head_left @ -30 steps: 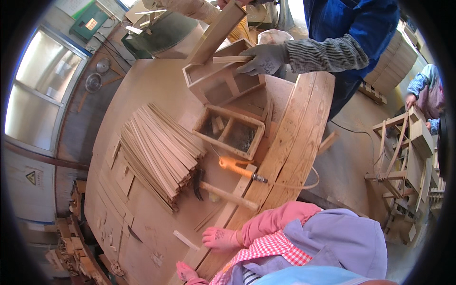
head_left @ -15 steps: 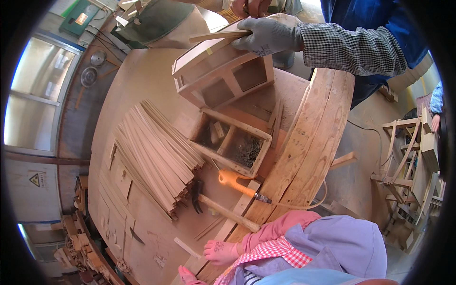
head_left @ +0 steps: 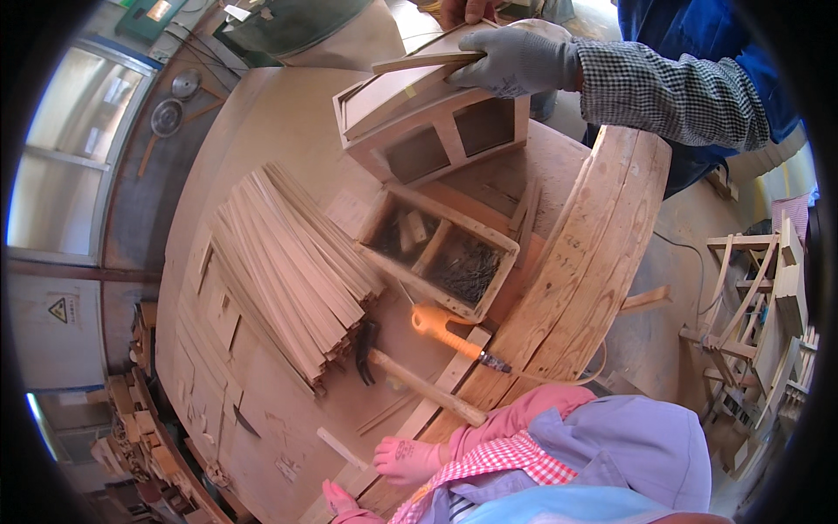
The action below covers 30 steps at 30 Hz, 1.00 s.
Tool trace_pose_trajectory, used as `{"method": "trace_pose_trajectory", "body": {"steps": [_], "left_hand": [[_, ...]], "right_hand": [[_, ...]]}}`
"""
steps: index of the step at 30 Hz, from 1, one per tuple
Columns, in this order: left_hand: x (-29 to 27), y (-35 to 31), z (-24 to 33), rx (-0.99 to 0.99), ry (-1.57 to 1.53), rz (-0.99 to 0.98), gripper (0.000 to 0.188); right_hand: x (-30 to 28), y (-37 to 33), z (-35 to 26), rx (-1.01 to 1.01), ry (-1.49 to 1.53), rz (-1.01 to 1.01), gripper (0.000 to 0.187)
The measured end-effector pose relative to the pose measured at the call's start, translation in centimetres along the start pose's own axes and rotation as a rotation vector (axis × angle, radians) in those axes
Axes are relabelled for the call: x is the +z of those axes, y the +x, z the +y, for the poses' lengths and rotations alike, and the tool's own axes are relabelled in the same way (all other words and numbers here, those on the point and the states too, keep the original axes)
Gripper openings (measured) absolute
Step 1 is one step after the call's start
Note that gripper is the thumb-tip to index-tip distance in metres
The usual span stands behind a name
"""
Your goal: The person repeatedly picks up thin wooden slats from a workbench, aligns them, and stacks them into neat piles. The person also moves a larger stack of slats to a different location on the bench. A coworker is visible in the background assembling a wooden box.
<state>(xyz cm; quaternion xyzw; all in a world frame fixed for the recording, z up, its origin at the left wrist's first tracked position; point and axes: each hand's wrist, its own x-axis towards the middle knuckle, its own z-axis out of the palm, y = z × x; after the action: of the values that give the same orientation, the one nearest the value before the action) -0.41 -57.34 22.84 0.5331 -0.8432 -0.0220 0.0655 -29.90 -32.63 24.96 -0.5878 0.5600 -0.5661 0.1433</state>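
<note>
My right hand, in a pink glove, rests on the bench's near edge, fingers slightly curled and empty. My left hand, also pink-gloved, shows only partly beside it; its visible fingers hold nothing. A short pale strip lies just beyond them. Farther off is a hammer with a wooden handle and black claw head, next to an orange air blow gun. Across the bench, a co-worker's grey-gloved hand holds a thin wood strip over a wooden frame box.
A fanned stack of wood strips covers the bench's left middle. A two-compartment wooden box holds nails and wood bits. A thick beam borders the right side. Scrap wood is piled at lower left; wooden racks stand at right.
The view has shifted slightly, so the bench and its things appear a little farther right and higher. My hands stay at the bench edge; the co-worker still holds the strip.
</note>
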Motion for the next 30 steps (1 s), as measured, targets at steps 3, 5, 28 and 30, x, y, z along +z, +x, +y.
{"method": "trace_pose_trajectory", "body": {"steps": [3,5,28,30], "left_hand": [[0.0,-0.2,-0.4,-0.045,0.023,0.006,0.03],[0.1,-0.4,-0.8,0.094,-0.016,0.07,0.03],[0.7,-0.8,2.5,-0.093,0.069,0.101,0.027],[0.9,-1.0,2.3,-0.044,0.093,0.149,0.027]], "right_hand": [[0.0,0.0,0.0,-0.019,-0.005,0.033,0.019],[0.1,0.0,0.0,-0.014,-0.004,0.031,0.02],[0.3,0.3,-0.4,0.01,-0.198,-0.089,0.025],[0.3,0.2,-0.4,0.018,-0.206,-0.089,0.025]]}}
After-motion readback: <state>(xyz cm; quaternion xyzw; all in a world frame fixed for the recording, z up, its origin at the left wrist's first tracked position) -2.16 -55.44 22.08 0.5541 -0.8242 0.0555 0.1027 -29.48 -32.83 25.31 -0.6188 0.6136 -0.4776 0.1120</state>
